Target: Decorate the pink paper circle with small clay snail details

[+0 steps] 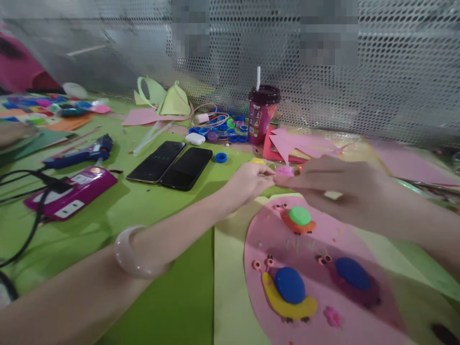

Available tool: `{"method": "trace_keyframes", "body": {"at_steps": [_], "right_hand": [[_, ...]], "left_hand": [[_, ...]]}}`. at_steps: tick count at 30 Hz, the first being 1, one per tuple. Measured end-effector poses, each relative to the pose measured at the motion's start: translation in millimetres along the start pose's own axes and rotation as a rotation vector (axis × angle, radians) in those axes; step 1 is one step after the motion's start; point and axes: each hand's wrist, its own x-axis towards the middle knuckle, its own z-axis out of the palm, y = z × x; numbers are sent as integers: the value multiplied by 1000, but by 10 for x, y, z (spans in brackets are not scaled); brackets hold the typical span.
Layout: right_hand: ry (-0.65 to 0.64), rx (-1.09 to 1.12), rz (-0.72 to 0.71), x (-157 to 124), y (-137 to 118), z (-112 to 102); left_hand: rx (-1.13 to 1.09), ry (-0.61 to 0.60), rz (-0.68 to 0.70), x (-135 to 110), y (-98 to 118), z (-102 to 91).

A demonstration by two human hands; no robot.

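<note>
My left hand (pixel 247 181), with a pale bangle (pixel 133 253) on its wrist, reaches over the top edge of a pink paper oval (pixel 264 230). Its thumb and fingers are pinched together. Opposite it, my right hand (pixel 334 184) is blurred, its fingertips meeting those of the left; anything between them is too small or hidden to name. Just behind the fingertips sits a pink lump of clay (pixel 284 170). Below the hands, the oval bears an orange snail (pixel 298 221), a yellow snail (pixel 290 299), a dark purple snail (pixel 354 280) and a small pink flower (pixel 333 316).
Two phones (pixel 187 167) lie left of my hands, near a white earbud case (pixel 195 139) and a blue bottle cap (pixel 221 157). A lidded cup (pixel 262 115) stands behind. Farther left are a purple power strip (pixel 72 194), a glue gun (pixel 81 153) and another person's blurred hand (pixel 16 133).
</note>
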Motion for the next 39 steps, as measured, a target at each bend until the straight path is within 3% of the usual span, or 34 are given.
{"method": "trace_keyframes", "body": {"at_steps": [3,9,14,21,27,30,39], "right_hand": [[107,-93,117,-2,148,6],[9,8,237,-28,322,70],[36,56,220,-27,300,104],[175,10,54,-65,384,214],[225,17,34,-44,355,228],[156,66,-7,-20,230,227],[-207,254,-101,-33,-78,286]], "left_hand": [[-43,-46,17,3,5,6],[-65,-68,45,-26,51,2],[-78,-94,41,-39,39,6],[-141,-117,-29,-43,0,-1],[-199,-6,-88,-11,-21,-16],[-199,31,-106,9,-40,-37],[-160,8,-148,11,3,-32]]}}
